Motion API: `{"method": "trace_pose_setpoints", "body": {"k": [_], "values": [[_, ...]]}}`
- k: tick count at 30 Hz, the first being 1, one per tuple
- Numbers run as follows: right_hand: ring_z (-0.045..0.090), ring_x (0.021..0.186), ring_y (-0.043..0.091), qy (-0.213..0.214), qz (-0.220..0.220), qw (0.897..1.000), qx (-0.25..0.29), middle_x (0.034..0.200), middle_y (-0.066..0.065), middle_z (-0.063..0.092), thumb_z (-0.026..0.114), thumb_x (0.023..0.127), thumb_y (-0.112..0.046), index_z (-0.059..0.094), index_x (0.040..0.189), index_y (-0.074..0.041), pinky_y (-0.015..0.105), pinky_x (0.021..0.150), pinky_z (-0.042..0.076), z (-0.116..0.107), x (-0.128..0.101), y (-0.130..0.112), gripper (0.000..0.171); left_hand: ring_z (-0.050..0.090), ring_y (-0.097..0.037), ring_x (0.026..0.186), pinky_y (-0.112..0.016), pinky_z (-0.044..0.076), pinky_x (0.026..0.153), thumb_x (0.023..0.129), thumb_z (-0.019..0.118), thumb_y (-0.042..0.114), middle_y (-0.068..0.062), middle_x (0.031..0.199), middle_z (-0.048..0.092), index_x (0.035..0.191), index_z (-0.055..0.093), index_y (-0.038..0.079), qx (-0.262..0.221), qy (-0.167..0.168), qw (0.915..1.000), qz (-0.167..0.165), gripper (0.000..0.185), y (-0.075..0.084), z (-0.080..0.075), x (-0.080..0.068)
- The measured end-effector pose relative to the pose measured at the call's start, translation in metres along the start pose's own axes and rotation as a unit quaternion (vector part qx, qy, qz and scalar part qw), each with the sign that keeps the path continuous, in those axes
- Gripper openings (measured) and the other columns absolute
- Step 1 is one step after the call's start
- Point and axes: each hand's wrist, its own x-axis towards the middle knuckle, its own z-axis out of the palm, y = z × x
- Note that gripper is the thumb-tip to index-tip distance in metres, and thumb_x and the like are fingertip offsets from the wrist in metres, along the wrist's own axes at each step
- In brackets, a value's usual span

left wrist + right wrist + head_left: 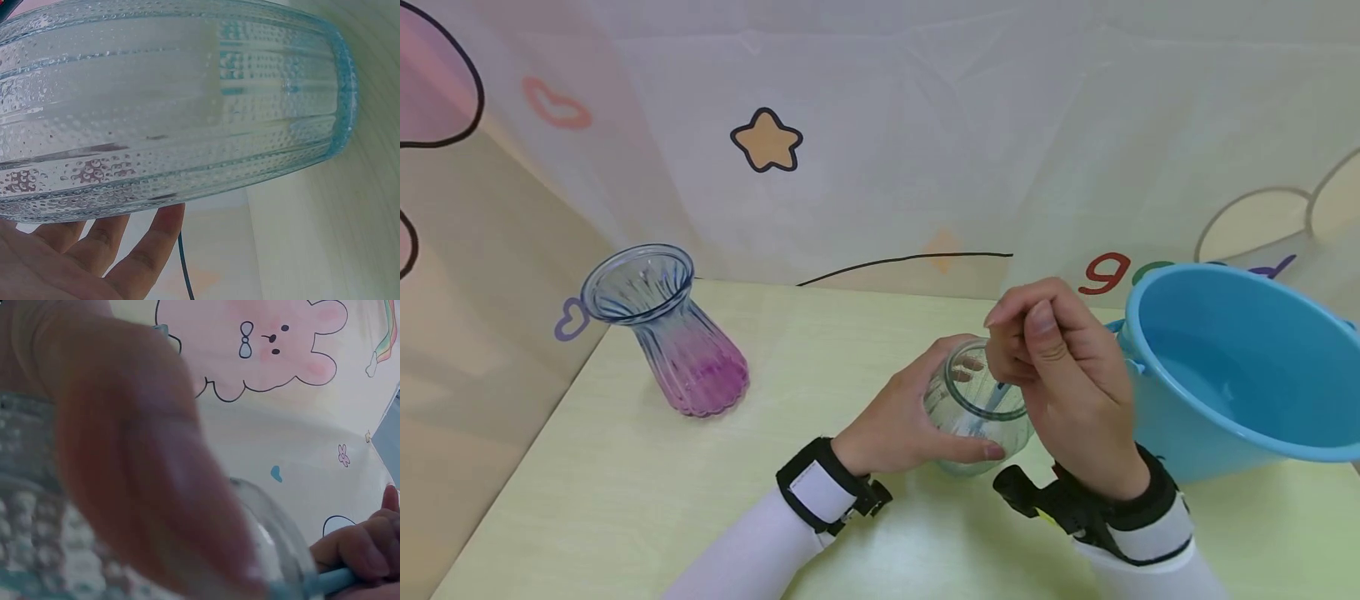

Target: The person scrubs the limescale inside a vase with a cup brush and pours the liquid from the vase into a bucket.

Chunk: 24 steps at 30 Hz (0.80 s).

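Near the middle of the desk (625, 467) stands a small clear glass jar (977, 408), its wall ribbed and dimpled with a bluish-green rim; the left wrist view shows that texture close up. The left hand (902, 421) wraps it from the left, thumb across the near wall and fingers (94, 240) curled round the far side. Above the mouth, the right hand (1060, 375) has its fingers bunched, pinching a thin light-blue stick (992, 400) that reaches down into the jar. What the stick ends in is hard to make out through the glass, and most of the right wrist view is blurred by the hand itself.

Just right of the jar sits a blue plastic basin (1232, 375) holding water, cut off at the frame's right edge. Far left on the desk stands a fluted glass vase (662, 333), clear at the neck and purple at the base.

On the backdrop (887, 125) behind, a red "9" (1105, 271) can be read; the characters after it are hidden by the basin. An orange star (767, 140) is printed higher up.
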Motion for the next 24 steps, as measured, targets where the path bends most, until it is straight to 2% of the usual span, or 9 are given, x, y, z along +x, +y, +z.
{"method": "trace_pose_setpoints", "body": {"k": [5,12,15,18,24], "values": [[0.032,0.057,0.016,-0.003,0.051,0.996,-0.072,0.068,0.004,0.031,0.036,0.111,-0.007,0.062,0.109,-0.007,0.031,0.051,0.028,0.0045,-0.0010,-0.0003,0.026,0.060,-0.016,0.116,-0.033,0.057,0.095,0.077,0.092,0.024,0.007,0.136,0.055,0.149,0.036,0.048,0.000,0.000,1.0000,0.004,0.094,0.0001,-0.0007,0.0000],[0.040,0.061,0.017,-0.012,0.091,0.983,-0.156,0.069,0.005,0.040,0.036,0.109,0.001,0.061,0.105,0.002,0.033,0.056,0.036,0.0079,-0.0034,0.0041,0.025,0.059,-0.012,0.114,-0.038,0.056,0.097,0.077,0.092,0.026,0.013,0.133,0.056,0.148,0.038,0.047,0.006,-0.006,0.9998,0.016,0.091,0.0012,-0.0018,0.0017],[0.042,0.063,0.019,-0.029,0.122,0.974,-0.186,0.070,0.005,0.041,0.036,0.110,-0.001,0.061,0.105,-0.001,0.033,0.059,0.038,0.0088,-0.0043,0.0034,0.025,0.060,-0.011,0.113,-0.035,0.056,0.096,0.077,0.091,0.026,0.013,0.128,0.059,0.145,0.041,0.044,0.001,-0.010,0.9999,0.013,0.086,0.0012,-0.0015,0.0017],[0.042,0.062,0.021,-0.046,0.143,0.967,-0.205,0.069,0.005,0.041,0.036,0.110,-0.002,0.062,0.104,-0.003,0.033,0.060,0.038,0.0088,-0.0046,0.0028,0.026,0.062,-0.012,0.110,-0.032,0.058,0.093,0.077,0.091,0.026,0.011,0.124,0.061,0.142,0.043,0.040,-0.006,-0.014,0.9998,0.012,0.081,0.0005,-0.0013,0.0018],[0.043,0.064,0.021,-0.059,0.152,0.963,-0.214,0.069,0.006,0.041,0.038,0.111,-0.004,0.061,0.103,-0.003,0.033,0.062,0.039,0.0084,-0.0044,0.0036,0.025,0.063,-0.013,0.108,-0.048,0.058,0.093,0.077,0.091,0.026,0.008,0.122,0.062,0.140,0.044,0.037,-0.019,-0.016,0.9996,0.009,0.079,0.0009,-0.0009,0.0004]]}}
